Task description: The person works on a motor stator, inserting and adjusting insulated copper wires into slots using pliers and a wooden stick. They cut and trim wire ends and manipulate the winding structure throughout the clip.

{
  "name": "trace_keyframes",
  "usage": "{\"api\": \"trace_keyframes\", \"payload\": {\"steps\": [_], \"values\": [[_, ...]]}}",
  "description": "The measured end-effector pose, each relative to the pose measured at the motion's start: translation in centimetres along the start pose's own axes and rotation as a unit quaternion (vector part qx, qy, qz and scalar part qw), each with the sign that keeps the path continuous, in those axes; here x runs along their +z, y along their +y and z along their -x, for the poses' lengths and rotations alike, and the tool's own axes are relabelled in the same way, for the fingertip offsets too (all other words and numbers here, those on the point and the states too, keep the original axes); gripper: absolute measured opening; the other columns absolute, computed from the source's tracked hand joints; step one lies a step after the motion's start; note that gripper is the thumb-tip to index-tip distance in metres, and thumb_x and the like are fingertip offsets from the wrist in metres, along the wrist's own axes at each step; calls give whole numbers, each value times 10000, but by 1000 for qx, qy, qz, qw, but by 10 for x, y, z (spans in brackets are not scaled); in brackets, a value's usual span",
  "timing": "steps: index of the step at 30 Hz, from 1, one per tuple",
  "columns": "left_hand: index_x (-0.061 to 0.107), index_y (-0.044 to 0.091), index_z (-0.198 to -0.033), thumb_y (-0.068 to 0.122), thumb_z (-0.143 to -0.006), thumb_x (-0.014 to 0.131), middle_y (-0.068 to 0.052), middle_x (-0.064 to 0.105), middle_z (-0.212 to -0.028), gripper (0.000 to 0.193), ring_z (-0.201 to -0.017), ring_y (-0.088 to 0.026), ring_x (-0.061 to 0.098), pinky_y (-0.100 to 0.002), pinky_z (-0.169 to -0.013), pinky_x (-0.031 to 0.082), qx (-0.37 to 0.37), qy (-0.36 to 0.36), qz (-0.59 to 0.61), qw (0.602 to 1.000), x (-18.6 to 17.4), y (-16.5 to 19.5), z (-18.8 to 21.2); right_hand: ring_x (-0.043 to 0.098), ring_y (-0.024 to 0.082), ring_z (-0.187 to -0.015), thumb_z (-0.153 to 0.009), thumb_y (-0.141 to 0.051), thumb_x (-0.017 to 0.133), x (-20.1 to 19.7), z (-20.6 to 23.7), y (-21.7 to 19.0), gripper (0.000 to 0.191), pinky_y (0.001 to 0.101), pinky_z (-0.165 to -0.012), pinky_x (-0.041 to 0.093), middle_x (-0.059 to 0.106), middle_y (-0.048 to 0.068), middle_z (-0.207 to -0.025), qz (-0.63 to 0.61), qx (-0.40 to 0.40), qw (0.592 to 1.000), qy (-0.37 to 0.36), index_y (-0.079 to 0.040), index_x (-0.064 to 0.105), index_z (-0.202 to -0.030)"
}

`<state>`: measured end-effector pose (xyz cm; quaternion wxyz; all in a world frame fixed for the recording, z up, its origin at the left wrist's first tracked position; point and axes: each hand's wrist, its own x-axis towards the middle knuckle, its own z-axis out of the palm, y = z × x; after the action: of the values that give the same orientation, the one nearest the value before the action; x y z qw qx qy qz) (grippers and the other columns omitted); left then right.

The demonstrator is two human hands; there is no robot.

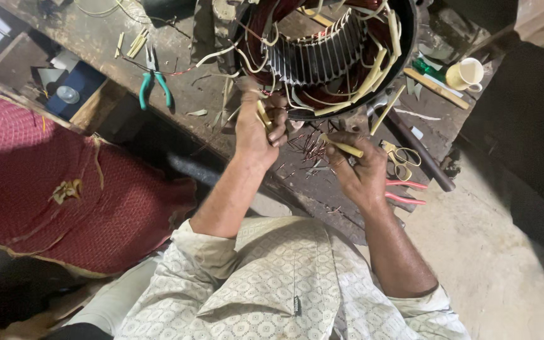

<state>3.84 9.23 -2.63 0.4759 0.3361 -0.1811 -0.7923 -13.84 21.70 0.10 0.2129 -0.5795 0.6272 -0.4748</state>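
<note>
Two hands: both busy at the lower rim of the motor stator [322,56], which stands on the tabletop [177,88].
Left hand [256,129]: grip closed round a yellowish insulation sleeve [263,115], right against the copper windings.
Right hand [360,173]: grip pinching a second sleeve [342,147]; its long axis lies roughly level, tip pointing left.
Key relation: stator lies just above both hands; left is nearer.
Nearby: scissors [401,157], green-handled pliers [153,82], cup [465,73].
</note>
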Motion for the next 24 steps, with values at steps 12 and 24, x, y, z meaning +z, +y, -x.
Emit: {"api": "trace_keyframes", "payload": {"steps": [12,24], "values": [[757,34,-1070,257,-967,764,-60,706,-813,245,-506,-50,517,-202,-415,382,48,-153,-18,987,-23,11,-7,711,104,-835,-998,-17,681,-4,2,-3,220,256,-752,588,752,56,-941,-32,37,999,4,-13,714,-1215],[689,30,-1272,355,-1045,626,-32,661,-763,402,-515,-64,525,-228,-463,409,-12,-195,12,981,-34,20,-8,710,122,-812,-1018,-87,708,0,-1,-10,189,272,-735,572,745,68,-914,14,5,1000,6,-16,720,-1192]]}}
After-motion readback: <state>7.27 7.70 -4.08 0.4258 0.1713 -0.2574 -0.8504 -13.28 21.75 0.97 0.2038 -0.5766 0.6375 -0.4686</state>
